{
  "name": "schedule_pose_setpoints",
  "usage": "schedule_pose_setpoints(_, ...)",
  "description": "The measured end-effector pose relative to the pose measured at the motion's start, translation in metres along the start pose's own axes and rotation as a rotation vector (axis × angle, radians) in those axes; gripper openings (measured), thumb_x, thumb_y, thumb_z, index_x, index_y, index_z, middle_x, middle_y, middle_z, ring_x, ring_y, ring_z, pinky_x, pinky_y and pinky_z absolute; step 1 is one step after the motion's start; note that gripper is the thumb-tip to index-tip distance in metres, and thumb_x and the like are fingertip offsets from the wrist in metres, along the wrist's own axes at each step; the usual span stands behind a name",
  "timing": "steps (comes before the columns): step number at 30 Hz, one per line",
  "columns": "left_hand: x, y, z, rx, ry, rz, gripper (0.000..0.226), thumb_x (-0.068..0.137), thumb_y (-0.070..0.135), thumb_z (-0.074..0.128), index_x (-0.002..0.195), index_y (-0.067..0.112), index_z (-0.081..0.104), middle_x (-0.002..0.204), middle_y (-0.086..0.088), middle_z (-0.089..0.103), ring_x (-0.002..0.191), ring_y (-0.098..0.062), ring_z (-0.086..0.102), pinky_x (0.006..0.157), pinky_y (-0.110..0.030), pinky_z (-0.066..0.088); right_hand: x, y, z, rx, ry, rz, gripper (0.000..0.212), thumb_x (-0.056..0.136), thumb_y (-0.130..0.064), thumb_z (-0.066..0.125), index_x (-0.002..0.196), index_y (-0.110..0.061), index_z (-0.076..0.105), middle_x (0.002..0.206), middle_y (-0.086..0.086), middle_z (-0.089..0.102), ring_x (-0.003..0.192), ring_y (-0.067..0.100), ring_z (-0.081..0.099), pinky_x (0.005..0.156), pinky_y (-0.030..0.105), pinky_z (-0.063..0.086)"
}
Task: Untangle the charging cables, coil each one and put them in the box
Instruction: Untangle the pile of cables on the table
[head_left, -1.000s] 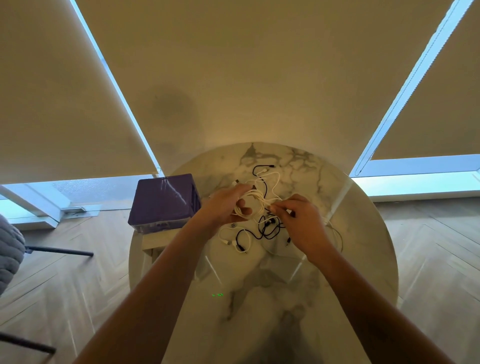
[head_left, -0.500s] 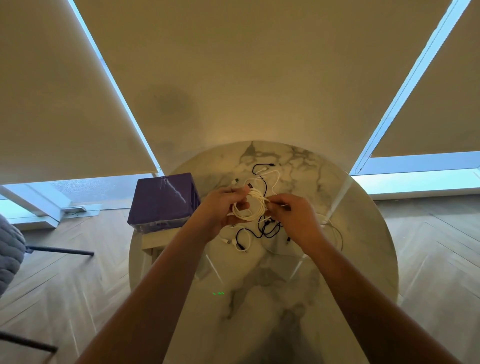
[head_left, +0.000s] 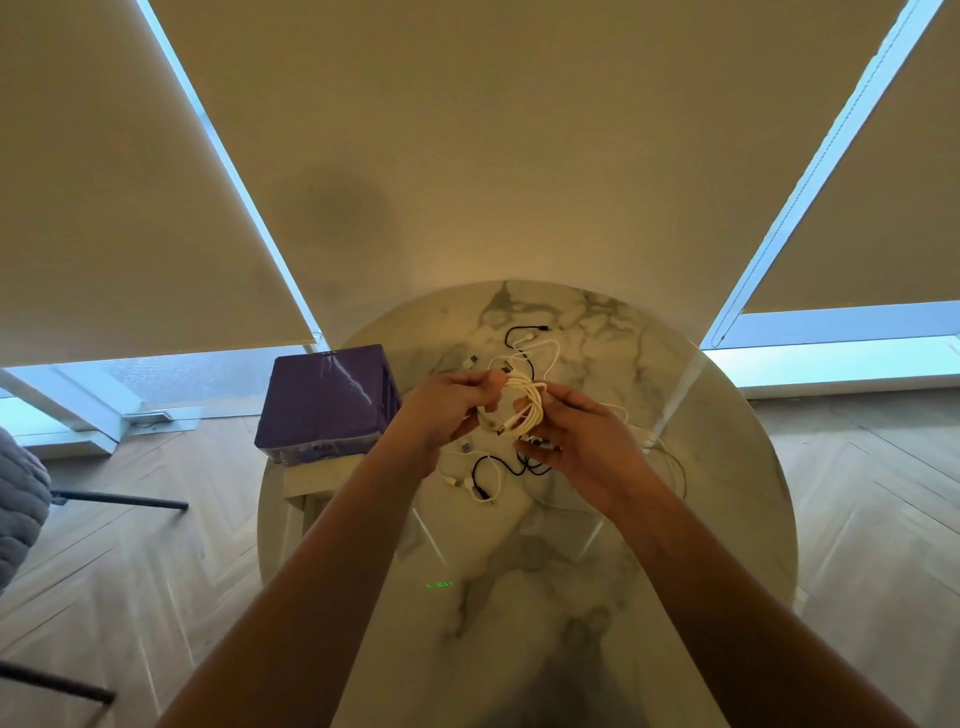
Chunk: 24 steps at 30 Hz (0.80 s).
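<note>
Your left hand (head_left: 449, 410) and right hand (head_left: 582, 441) both have fingers curled around a white cable (head_left: 519, 410) bundled in loops, holding it just above the table (head_left: 727, 519). Under it lies the tangle (head_left: 498, 467) of black and white cables. The purple box (head_left: 324, 400) sits at the table's left edge, near your left wrist.

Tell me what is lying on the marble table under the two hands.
Loose black cables and white cables lie tangled on the round marble table. The right hand covers part of the tangle.
</note>
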<state>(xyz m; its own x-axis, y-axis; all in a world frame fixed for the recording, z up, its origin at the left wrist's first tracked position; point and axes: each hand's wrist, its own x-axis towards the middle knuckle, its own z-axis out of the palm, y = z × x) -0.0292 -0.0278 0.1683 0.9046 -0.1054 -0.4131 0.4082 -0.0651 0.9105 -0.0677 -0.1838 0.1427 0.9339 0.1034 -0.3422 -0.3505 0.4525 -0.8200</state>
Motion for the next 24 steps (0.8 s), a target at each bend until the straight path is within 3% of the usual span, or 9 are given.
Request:
schedule_pose_setpoints(6,-0.002,-0.001,0.003,-0.097,0.04,0.055,0.022,0.091,0.021,0.062,0.109,0.009,0.069,0.082,0.0,0.066,0.075,-0.005,0.06,0.062,-0.009,0.052,-0.005,-0.002,0.008,-0.079,-0.003,0.02,0.029,0.096,-0.022,0.051,0.116,-0.007,0.064,0.097,0.009,0.07,0.087,0.023,0.065,0.083,0.046,0.051)
schedule_pose_setpoints(10,-0.003,-0.005,0.008,-0.116,0.056,0.076,0.027,0.091,0.023,0.063,0.113,0.008,0.069,0.094,-0.005,0.069,0.085,-0.01,0.062,0.066,-0.012,0.054,-0.008,0.002,0.017,-0.198,-0.004,-0.045,0.022,0.092,-0.005,0.058,0.112,-0.013,0.064,0.088,0.003,0.071,0.083,0.022,0.07,0.083,0.047,0.055)
schedule_pose_setpoints(16,-0.006,-0.01,0.015,-0.114,0.109,0.103,0.026,0.091,0.027,0.062,0.11,0.011,0.07,0.087,-0.006,0.067,0.08,-0.01,0.062,0.07,-0.018,0.053,-0.01,0.001,0.022,-0.039,-0.041,0.017,0.02,0.091,0.001,0.051,0.096,-0.014,0.063,0.075,0.009,0.07,0.078,0.029,0.068,0.083,0.054,0.053)
schedule_pose_setpoints(19,-0.006,-0.011,0.018,-0.118,0.124,0.113,0.026,0.092,0.027,0.062,0.11,0.01,0.07,0.09,-0.007,0.067,0.083,-0.012,0.062,0.075,-0.022,0.053,-0.008,0.002,0.021,0.007,-0.044,0.001,0.021,0.09,0.004,0.052,0.097,-0.013,0.062,0.077,0.009,0.069,0.074,0.026,0.067,0.076,0.047,0.058)
schedule_pose_setpoints(24,-0.008,-0.012,0.023,-0.187,0.097,0.099,0.024,0.095,0.023,0.058,0.112,0.009,0.065,0.088,-0.004,0.064,0.079,-0.007,0.06,0.06,-0.01,0.05,-0.005,0.005,0.019,0.003,0.058,-0.004,0.017,0.089,0.005,0.055,0.095,-0.008,0.063,0.082,0.01,0.065,0.065,0.019,0.061,0.062,0.029,0.054)
